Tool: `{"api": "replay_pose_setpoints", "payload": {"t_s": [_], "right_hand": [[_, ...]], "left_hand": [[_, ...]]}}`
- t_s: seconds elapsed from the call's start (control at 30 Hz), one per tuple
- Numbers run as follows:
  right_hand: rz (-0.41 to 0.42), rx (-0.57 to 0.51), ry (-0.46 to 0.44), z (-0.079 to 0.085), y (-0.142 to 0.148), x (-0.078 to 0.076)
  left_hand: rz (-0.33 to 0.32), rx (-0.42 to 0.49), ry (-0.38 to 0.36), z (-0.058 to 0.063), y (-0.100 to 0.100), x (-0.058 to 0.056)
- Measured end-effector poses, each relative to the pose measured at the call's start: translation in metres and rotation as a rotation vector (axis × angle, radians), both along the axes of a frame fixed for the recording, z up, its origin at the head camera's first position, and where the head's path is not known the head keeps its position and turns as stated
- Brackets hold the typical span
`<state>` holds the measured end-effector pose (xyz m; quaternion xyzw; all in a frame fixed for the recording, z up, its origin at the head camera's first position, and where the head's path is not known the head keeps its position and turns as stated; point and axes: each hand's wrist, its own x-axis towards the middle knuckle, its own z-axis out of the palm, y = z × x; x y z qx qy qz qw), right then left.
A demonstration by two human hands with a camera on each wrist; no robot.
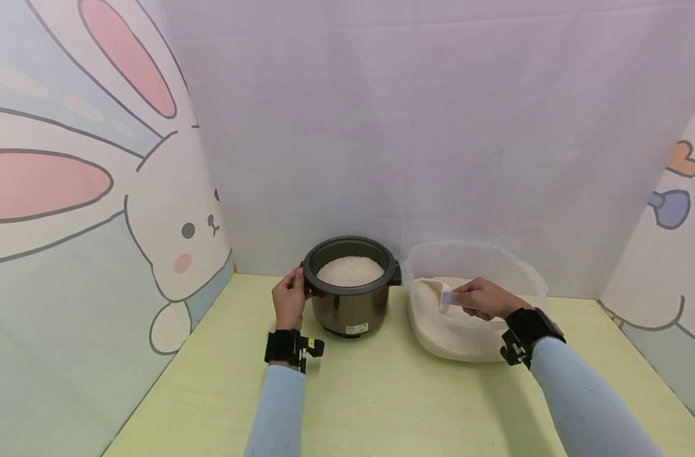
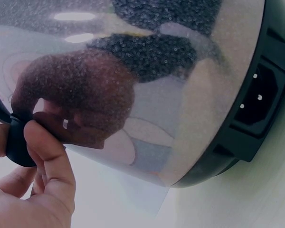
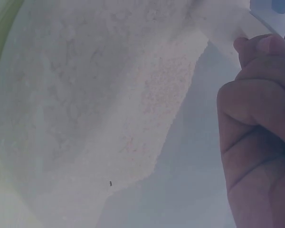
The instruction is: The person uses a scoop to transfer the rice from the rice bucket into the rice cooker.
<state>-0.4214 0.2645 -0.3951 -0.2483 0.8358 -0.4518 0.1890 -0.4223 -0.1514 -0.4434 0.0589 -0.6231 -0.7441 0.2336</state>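
- Head view: a rice cooker (image 1: 347, 311) is found upright on the table (image 1: 370, 406), open-topped, with rice (image 1: 350, 271) lying below its rim.
- Head view: the cooker is held at its left edge by the left hand (image 1: 290, 298), fingers closed on it; this is judged to be a steadying hold, as the base appears to rest on the table.
- Head view: a translucent container (image 1: 467, 252) is placed just beside the cooker, on its right. Short reach between the two is judged to be the benefit of this placing.
- Head view: a scoop (image 1: 445, 298) is gripped by its handle in the right hand (image 1: 484, 298), over the container. By this grip the fingers are apparently kept clear of the grain; how deep the bowl sits cannot be told.
- Left wrist view: a black side handle (image 2: 19, 147) is pinched between thumb and fingers. The shiny wall is left untouched, presumably because the handle offers the surer purchase. A power socket (image 2: 259, 99) is noted near the base, with no plug fitted.
- Right wrist view: the fingers are seen curled round the pale scoop handle. The loose grain (image 3: 166, 90) is banked against a bare slope of container; a dark speck (image 3: 110, 183) is noted.
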Motion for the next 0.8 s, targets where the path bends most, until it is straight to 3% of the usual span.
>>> {"api": "replay_pose_setpoints", "payload": {"t_s": [0.5, 0.8], "right_hand": [[-0.044, -0.114, -0.067, -0.003, 0.007, -0.005], [-0.085, -0.2, -0.125, 0.0, 0.01, -0.004]], "left_hand": [[-0.003, 0.003, -0.004, 0.0, 0.0, 0.001], [-0.026, -0.006, 0.007, 0.012, 0.001, 0.012]]}}
